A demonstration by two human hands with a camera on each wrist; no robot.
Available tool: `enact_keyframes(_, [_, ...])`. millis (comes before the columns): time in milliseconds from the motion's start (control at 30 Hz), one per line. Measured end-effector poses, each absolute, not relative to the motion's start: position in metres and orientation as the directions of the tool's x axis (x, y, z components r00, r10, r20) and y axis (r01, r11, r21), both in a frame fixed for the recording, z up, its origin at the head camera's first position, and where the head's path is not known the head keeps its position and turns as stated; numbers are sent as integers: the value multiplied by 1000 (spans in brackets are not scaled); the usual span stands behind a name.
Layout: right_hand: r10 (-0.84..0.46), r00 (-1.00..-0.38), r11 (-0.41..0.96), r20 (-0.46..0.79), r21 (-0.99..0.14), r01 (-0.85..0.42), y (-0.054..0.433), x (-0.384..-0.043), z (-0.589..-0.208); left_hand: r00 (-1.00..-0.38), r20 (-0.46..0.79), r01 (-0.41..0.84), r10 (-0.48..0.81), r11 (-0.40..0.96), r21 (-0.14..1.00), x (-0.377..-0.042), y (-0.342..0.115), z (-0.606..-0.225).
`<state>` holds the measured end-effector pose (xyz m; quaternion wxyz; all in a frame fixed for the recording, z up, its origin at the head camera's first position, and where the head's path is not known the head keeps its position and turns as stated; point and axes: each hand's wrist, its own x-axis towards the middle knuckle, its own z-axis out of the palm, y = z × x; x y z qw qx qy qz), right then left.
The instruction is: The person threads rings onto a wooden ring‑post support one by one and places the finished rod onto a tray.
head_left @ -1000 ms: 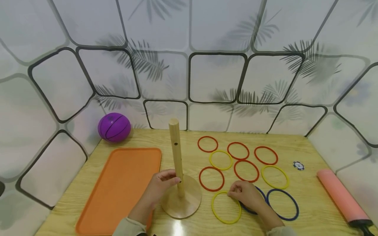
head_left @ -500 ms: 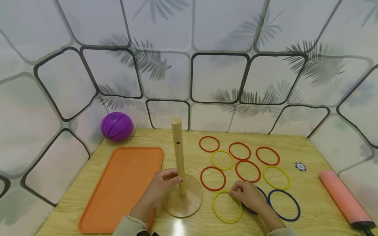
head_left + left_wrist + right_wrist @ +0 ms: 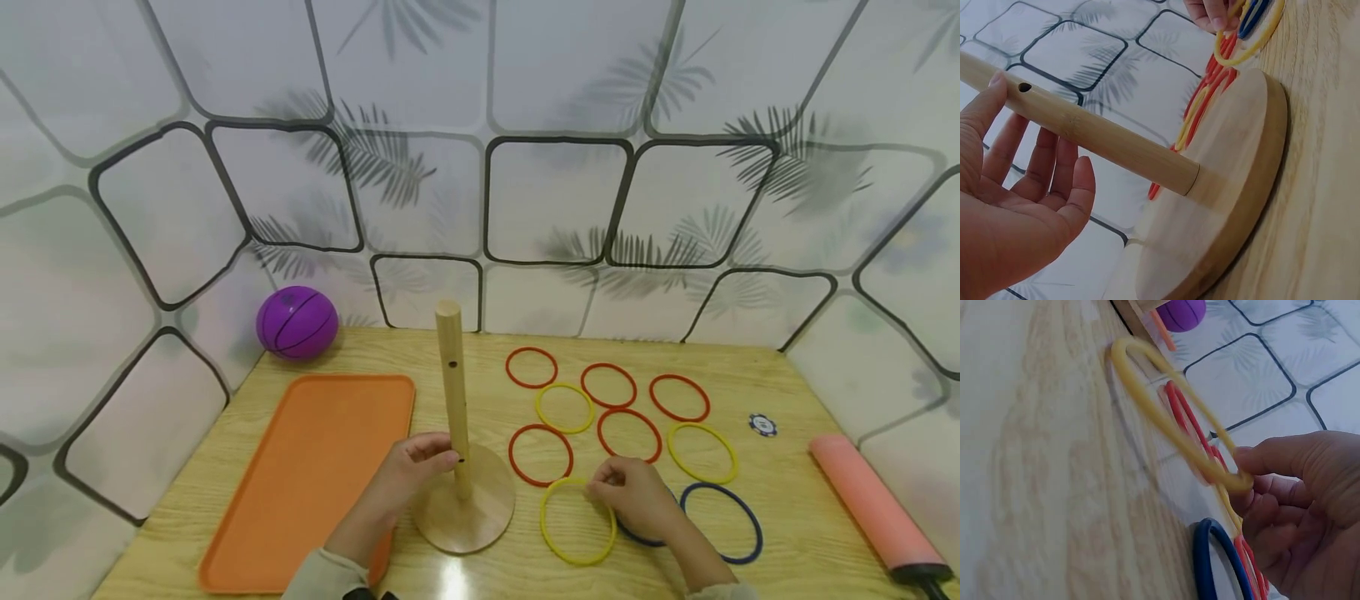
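My left hand [image 3: 408, 471] holds a wooden post [image 3: 454, 396] low down, thumb on one side and fingers on the other. The post stands upright on a round wooden base [image 3: 483, 517]. In the left wrist view a dark hole in the post shows beside the thumb. My right hand [image 3: 636, 497] pinches a yellow ring [image 3: 1159, 419] at its edge between thumb and fingers. In the right wrist view that ring is tilted off the table, its shadow beneath. A blue ring [image 3: 1200, 565] lies just below this hand, partly hidden by it in the head view.
Several red rings [image 3: 542, 483] and two more yellow rings [image 3: 737, 462] lie flat beyond the right hand, with another blue ring [image 3: 760, 533] beside it. An orange tray [image 3: 322, 467], a purple ball [image 3: 297, 323], a chip [image 3: 763, 424] and a pink pump [image 3: 873, 500] surround them.
The yellow ring in my right hand has risen slightly from the table, and that hand has shifted a little up and right. My left hand keeps its hold on the post.
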<state>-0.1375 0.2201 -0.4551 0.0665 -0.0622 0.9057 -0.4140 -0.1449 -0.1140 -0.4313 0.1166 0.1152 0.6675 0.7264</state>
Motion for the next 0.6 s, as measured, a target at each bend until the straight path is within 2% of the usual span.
enact_keyframes(300, [-200, -950, 447, -242, -885, 131, 227, -142, -444, -913, 49, 3, 404, -115, 993, -146, -127, -439])
enact_keyframes(600, [-213, -947, 323, -239, -932, 163, 232, -145, -425, -916, -4, -23, 402, -43, 999, -143, -139, -444])
